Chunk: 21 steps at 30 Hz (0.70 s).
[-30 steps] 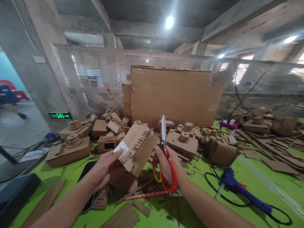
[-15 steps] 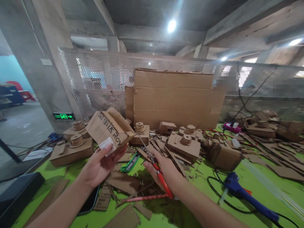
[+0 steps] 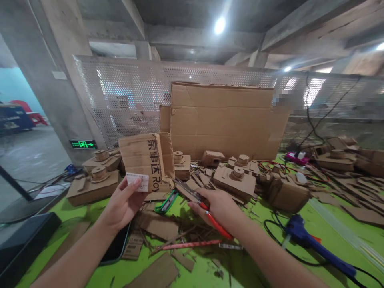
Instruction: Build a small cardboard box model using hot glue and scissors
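In my left hand is a folded piece of cardboard with black printing and a white label, the thumb pressed on the label. My right hand grips red-handled scissors, their blades pointing up and left close to the cardboard's lower right corner. Whether the blades touch it I cannot tell. Below and between the hands lies a green utility knife among cardboard scraps. A red pencil-like stick rests nearer to me.
Cardboard camera-like models stand along the back, before a large cardboard sheet. At right lies a blue glue gun with its cord. A dark phone lies under my left forearm, and a black box sits far left.
The cardboard piece has turned more upright, its printed face now towards me. The scissors have shifted slightly right and down, away from its middle, with my right hand.
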Each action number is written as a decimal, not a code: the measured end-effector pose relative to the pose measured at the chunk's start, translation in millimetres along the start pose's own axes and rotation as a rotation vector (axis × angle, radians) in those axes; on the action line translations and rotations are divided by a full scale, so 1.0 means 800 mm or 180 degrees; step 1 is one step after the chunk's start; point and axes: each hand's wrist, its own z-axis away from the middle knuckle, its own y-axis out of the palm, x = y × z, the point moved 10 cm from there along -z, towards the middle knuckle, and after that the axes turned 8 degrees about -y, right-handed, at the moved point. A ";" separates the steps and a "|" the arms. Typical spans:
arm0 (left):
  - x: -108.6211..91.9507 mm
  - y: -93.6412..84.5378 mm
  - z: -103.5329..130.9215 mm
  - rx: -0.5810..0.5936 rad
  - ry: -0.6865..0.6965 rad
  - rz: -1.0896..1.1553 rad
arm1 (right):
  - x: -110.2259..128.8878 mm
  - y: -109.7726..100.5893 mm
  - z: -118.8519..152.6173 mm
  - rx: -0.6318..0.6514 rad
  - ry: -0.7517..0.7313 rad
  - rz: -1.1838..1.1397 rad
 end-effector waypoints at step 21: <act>-0.029 -0.009 -0.001 -0.0263 0.0412 -0.0660 | 0.012 -0.006 0.005 0.0307 -0.0194 0.0269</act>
